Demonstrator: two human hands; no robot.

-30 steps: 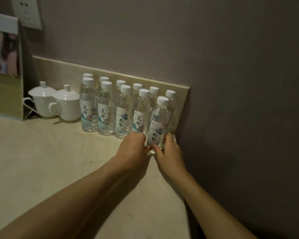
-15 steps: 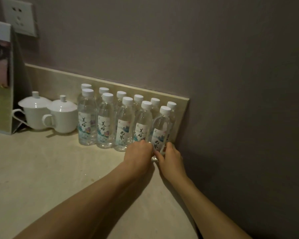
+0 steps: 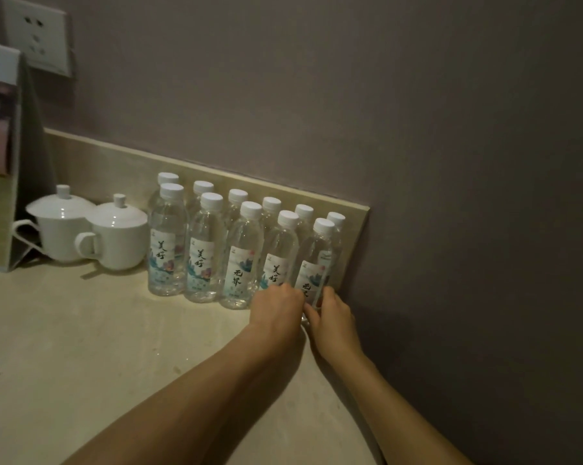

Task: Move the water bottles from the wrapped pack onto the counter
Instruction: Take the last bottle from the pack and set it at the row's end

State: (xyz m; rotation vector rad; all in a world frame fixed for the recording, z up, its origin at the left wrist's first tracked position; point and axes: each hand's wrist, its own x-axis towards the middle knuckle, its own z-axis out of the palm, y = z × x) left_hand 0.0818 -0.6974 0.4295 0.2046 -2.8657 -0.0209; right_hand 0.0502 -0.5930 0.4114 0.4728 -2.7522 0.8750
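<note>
Several clear water bottles with white caps stand in two rows on the beige counter (image 3: 82, 347), against the low backsplash. The front right bottle (image 3: 313, 260) has both hands at its base. My left hand (image 3: 276, 310) curls its fingers against the bottle's lower left side. My right hand (image 3: 333, 317) holds the lower right side, fingers wrapped toward the back. The bottle stands upright on the counter beside the neighbouring bottle (image 3: 278, 253). No wrapped pack is in view.
Two white lidded cups (image 3: 115, 233) stand left of the bottles. A folded card stand (image 3: 1, 162) sits at the far left, below a wall socket (image 3: 38, 38). The grey wall (image 3: 451, 229) closes the counter's right side, right next to the bottles.
The bottle has stayed where it stands, and both hands remain at its base. The camera has tilted, so everything sits lower in the frame.
</note>
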